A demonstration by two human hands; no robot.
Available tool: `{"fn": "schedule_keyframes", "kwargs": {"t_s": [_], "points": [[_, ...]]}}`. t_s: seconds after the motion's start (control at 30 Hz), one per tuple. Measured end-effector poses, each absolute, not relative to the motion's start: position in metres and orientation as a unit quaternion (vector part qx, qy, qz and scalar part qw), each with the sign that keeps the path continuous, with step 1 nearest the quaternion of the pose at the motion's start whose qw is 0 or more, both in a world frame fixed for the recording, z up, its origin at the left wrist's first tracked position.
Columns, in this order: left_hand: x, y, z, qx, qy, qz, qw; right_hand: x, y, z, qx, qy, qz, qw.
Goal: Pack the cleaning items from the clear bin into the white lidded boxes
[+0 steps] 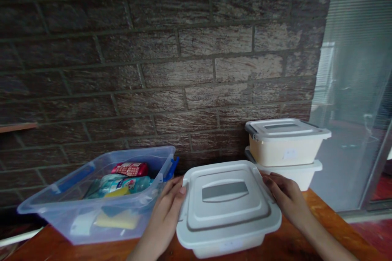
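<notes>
White box (228, 208), lid on: at the front of the desk (107, 251), beside a clear tub (61, 216). Left hand (171, 202), right hand (284, 191): half curled, touching opposite sides (firmness of grip, cannot tell). Behind, right: two stacked boxes (284, 151).

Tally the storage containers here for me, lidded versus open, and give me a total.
Lidded boxes: 3 (front box, upper stacked box, lower stacked box)
Open clear bin: 1
Total: 4 containers
</notes>
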State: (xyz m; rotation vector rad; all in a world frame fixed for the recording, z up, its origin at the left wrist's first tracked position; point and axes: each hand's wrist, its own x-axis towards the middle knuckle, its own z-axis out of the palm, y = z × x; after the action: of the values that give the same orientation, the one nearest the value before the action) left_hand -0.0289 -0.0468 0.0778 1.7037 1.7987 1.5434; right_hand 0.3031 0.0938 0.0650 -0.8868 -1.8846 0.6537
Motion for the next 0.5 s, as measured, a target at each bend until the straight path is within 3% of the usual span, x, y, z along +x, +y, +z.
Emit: {"fn": "schedule_keyframes", "kwargs": {"t_s": [0.33, 0.5], "points": [[-0.006, -0.054, 0.115, 0.599, 0.588, 0.543, -0.006, 0.305, 0.074, 0.085, -0.314, -0.700, 0.350, 0.537], [-0.001, -0.057, 0.124, 0.596, 0.592, 0.543, 0.004, 0.303, 0.071, 0.088, -0.312, -0.682, 0.364, 0.552]]}}
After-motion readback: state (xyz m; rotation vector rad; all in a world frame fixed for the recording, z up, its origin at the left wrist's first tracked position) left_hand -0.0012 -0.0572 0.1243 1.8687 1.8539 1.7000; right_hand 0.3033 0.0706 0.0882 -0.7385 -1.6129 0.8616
